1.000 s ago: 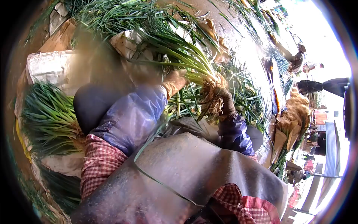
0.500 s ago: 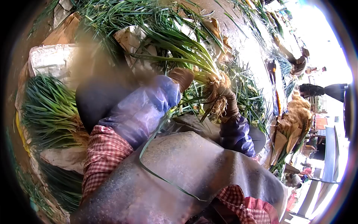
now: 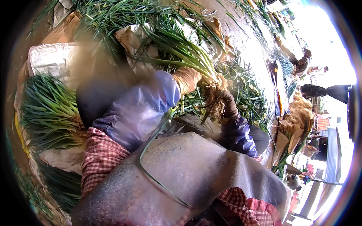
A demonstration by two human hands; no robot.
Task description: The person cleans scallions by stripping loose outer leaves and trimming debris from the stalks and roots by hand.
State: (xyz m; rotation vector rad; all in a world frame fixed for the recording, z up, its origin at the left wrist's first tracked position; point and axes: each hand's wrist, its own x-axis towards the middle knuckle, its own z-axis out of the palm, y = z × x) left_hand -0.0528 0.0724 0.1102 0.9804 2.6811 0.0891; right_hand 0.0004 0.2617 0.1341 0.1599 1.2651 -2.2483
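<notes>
A bunch of green onions lies across the upper middle, its leaves spread up and left and its pale roots hanging at the lower right. My right hand, in a dark brown glove, is closed round the root end. Just left of the stalks' lower part, my left hand wears a tan glove; its fingertips are hidden behind or against the stalks, so its grip is unclear. Purple sleeve covers show on both forearms. A long loose leaf rests on the grey apron over my lap.
More green onions lie in a bundle at the left, beside a white sack. Loose leaves cover the ground at the top. At the right are a brown sack, a dark-clothed person and a crouching person.
My left hand has moved right toward the stalks near the root end. My right hand stays at the roots, with only a slight shift.
</notes>
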